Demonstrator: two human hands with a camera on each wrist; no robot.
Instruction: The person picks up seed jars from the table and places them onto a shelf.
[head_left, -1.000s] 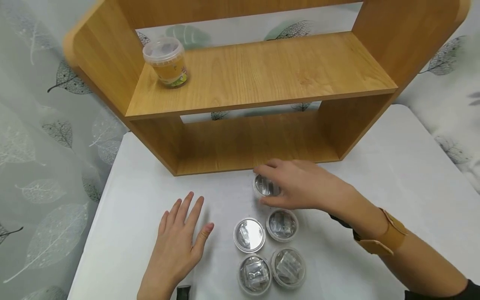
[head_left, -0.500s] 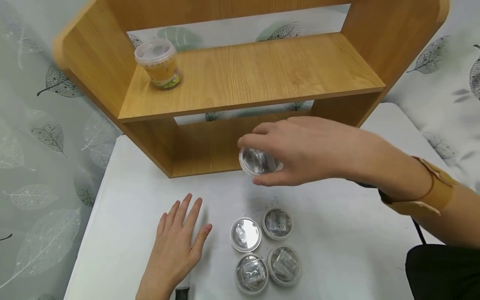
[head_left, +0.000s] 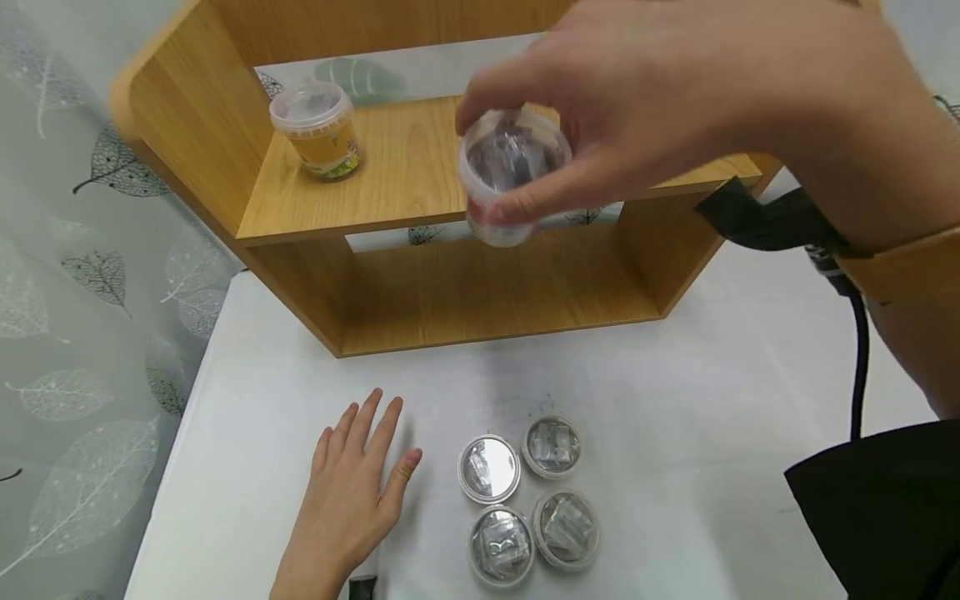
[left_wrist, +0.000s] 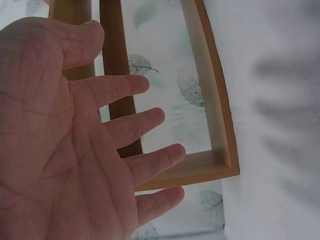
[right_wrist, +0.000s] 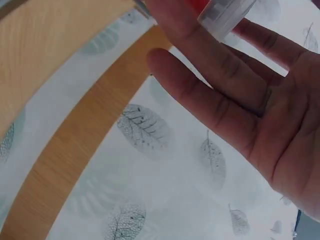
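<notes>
- The right hand [head_left: 630, 117] has its fingers [head_left: 528, 200] clamped on a clear tub [head_left: 517, 158], thumb on the near side and the other fingers behind.
- In those fingers, the clear tub shows a round lid and a patch of red; it is raised above the bench [head_left: 675, 367], and whether it touches the shelf behind cannot be told.
- The left hand [head_left: 348, 487] has its fingers straight and spread apart over the bench.
- Just right of the left fingers, and below the right ones, 4 lidded tubs [head_left: 488, 469] sit close together in 2 rows of 2.
- Behind the right fingers and ahead of the left ones stands a wooden shelf [head_left: 427, 158].
- Left of the right fingers, a yellow tub [head_left: 322, 150] stands upright on its upper board.
- Farther out, left of the left fingers, hangs a leaf-print curtain [head_left: 105, 350].
</notes>
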